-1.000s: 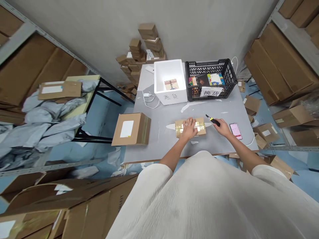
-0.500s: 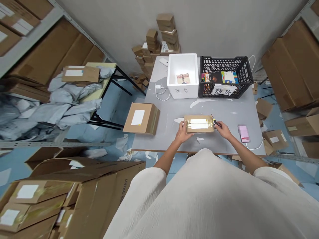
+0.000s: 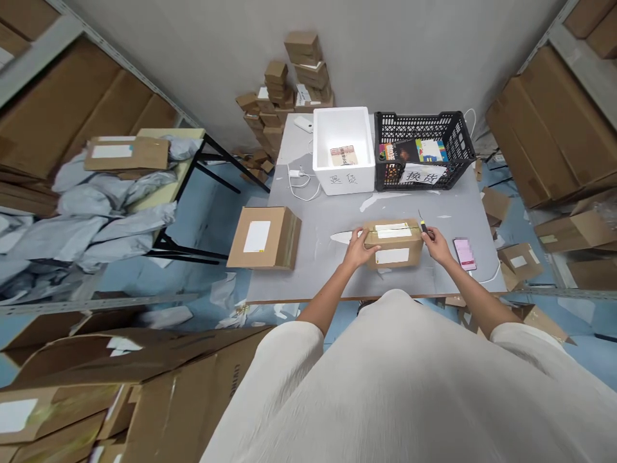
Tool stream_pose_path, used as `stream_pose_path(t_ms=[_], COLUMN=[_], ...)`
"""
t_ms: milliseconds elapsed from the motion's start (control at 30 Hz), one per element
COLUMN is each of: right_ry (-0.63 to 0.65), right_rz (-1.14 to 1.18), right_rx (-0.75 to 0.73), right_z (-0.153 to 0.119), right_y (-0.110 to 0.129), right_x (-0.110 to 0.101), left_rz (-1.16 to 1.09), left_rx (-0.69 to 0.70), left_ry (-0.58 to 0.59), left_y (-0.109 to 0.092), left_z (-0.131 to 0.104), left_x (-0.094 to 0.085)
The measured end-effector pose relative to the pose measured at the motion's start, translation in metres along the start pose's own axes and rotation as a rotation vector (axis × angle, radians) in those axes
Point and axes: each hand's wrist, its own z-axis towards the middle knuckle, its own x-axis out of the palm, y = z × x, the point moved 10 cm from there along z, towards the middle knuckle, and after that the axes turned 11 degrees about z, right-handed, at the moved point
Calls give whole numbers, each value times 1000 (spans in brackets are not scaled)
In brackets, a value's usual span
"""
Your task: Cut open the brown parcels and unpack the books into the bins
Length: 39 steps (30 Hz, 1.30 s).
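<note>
A small taped cardboard box (image 3: 398, 239) lies on the grey table (image 3: 328, 280) in front of me, white labels showing on two of its faces. My left hand (image 3: 357, 249) grips the box's left end, thumb on the near side. At the right end is my right hand (image 3: 436, 244), its fingers wrapped round the handle of a utility knife (image 3: 423, 224) with a black and yellow body. The blade points up and away from me, clear of the cardboard. My right fingers are close against the box's edge; whether they press on it I cannot tell.
A white foam box (image 3: 344, 183) holding a book and a black plastic crate (image 3: 424, 183) with books stand at the back. To the left sits a larger cardboard box (image 3: 260, 239); to the right, a phone (image 3: 464, 253) on a cable. Shelves and cartons flank the table.
The small box has tilted, so its near side with a second label now shows. The knife has swung from pointing left over the box to pointing upward. My view has shifted slightly.
</note>
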Motion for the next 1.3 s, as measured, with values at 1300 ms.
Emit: stream_pose_path(t_ms=[1300], right_ry=[-4], right_rz=[-47], right_rx=[187], right_z=[-10], right_y=[-55], right_x=[-1], left_rz=[-190], left_rx=[-186], left_ry=[129], left_y=[15], left_z=[-5], left_x=[59])
